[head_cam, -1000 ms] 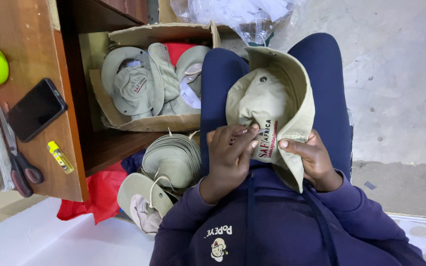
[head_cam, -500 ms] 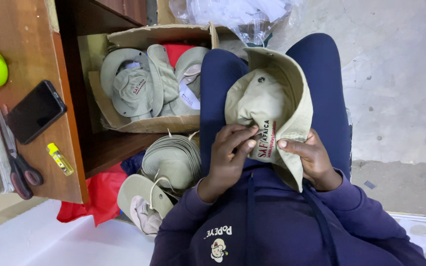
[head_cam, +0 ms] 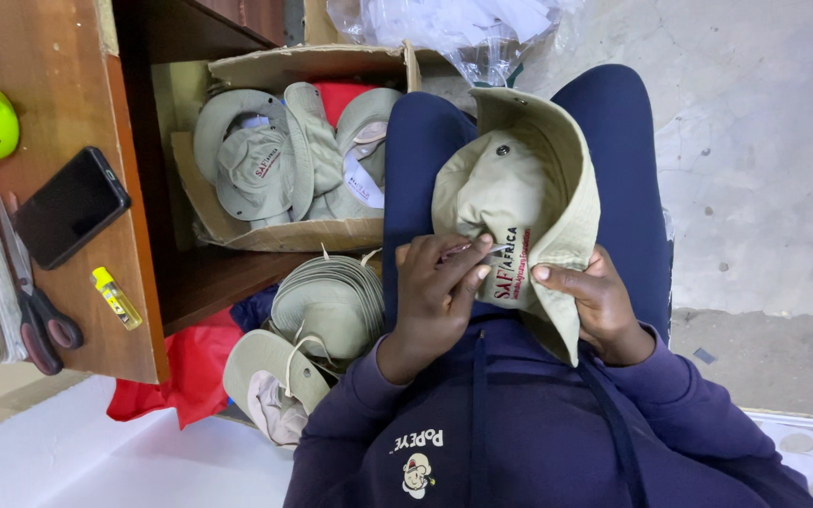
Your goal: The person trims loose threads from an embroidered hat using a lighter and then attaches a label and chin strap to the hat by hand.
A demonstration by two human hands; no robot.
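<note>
Both hands, left hand (head_cam: 439, 282) and right hand (head_cam: 590, 301), pinch hat (head_cam: 519, 188).

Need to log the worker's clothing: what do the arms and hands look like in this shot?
Both hands, left hand and right hand, are bare, with no gloves visible. Long dark purple-blue sweatshirt sleeves with ribbed cuffs reach both wrists.

The khaki bucket hat (head_cam: 519, 202) lies on the person's lap, across navy trousers, its crown toward twelve o'clock and its wide brim curling round from one to five o'clock. Two metal snaps show near the top. Red and dark embroidered lettering sits at its six o'clock edge. Something thin and pale, too small to identify, touches the lettering.
</note>
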